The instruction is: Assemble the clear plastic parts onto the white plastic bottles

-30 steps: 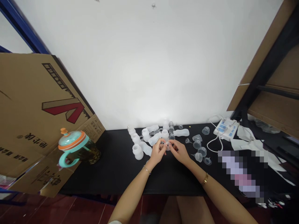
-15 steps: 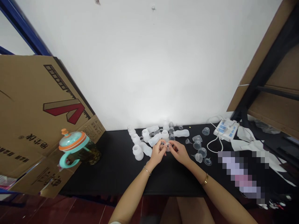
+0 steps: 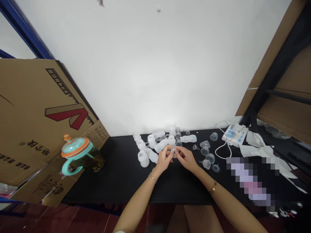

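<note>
My left hand [image 3: 164, 158] and my right hand [image 3: 186, 157] meet over the black table [image 3: 121, 174], both pinching a small clear plastic ring [image 3: 174, 151] between their fingertips. Just behind the hands lie several white translucent bottles [image 3: 155, 144], some upright and some on their sides. To the right of my right hand sit several small clear funnel-shaped cups [image 3: 207, 155].
A teal and orange lidded cup [image 3: 79, 153] stands at the table's left end against a big cardboard box [image 3: 36, 119]. A white power strip with a cable [image 3: 234, 134] and white papers [image 3: 262, 150] lie at the right, under a dark shelf frame [image 3: 274, 77].
</note>
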`<move>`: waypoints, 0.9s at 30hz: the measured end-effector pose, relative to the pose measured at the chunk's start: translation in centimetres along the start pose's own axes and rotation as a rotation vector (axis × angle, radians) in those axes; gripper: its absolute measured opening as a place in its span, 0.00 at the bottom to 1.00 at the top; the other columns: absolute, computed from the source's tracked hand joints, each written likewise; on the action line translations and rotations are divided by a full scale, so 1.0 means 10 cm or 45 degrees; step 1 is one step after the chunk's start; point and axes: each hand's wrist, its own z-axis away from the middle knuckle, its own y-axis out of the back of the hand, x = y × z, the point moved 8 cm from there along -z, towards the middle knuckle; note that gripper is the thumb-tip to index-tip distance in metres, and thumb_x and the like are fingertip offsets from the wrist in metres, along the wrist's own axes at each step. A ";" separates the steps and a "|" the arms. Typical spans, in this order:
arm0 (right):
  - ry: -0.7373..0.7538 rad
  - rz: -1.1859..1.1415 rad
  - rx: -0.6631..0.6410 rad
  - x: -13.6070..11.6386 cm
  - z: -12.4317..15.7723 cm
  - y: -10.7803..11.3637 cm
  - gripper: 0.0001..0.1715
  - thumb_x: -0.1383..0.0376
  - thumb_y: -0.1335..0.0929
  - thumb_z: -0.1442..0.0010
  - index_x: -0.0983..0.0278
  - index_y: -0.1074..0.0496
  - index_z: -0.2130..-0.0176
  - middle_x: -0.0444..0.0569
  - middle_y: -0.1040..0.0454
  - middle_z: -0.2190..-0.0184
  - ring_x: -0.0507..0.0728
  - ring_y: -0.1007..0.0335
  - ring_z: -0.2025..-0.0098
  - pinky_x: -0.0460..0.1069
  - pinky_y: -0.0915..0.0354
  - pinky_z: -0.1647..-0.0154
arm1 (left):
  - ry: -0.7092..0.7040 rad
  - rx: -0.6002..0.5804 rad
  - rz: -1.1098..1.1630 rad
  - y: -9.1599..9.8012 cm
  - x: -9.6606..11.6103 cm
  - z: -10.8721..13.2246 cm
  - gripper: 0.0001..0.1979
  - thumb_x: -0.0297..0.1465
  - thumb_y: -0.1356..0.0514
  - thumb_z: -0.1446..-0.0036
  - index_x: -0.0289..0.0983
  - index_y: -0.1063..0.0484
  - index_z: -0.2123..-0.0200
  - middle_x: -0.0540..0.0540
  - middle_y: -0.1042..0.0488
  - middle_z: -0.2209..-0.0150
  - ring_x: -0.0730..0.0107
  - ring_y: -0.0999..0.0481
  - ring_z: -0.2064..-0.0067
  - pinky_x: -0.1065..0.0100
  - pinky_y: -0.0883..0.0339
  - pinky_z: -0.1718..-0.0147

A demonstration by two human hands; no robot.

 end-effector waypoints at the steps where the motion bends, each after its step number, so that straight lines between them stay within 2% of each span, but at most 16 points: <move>1: -0.001 0.001 -0.003 0.00 0.00 0.00 0.14 0.58 0.37 0.33 0.62 0.27 0.56 0.49 0.23 0.66 0.53 0.32 0.75 0.48 0.35 0.73 | 0.000 -0.001 0.003 0.00 0.00 0.00 0.17 0.46 0.44 0.36 0.38 0.35 0.61 0.56 0.33 0.82 0.75 0.32 0.81 0.75 0.42 0.79; 27: 0.023 0.028 0.006 -0.05 -0.01 0.01 0.14 0.58 0.37 0.33 0.62 0.27 0.57 0.48 0.23 0.69 0.53 0.32 0.76 0.48 0.35 0.74 | -0.009 0.007 -0.029 0.01 0.01 0.00 0.16 0.46 0.44 0.36 0.38 0.35 0.61 0.57 0.35 0.83 0.76 0.34 0.82 0.75 0.42 0.81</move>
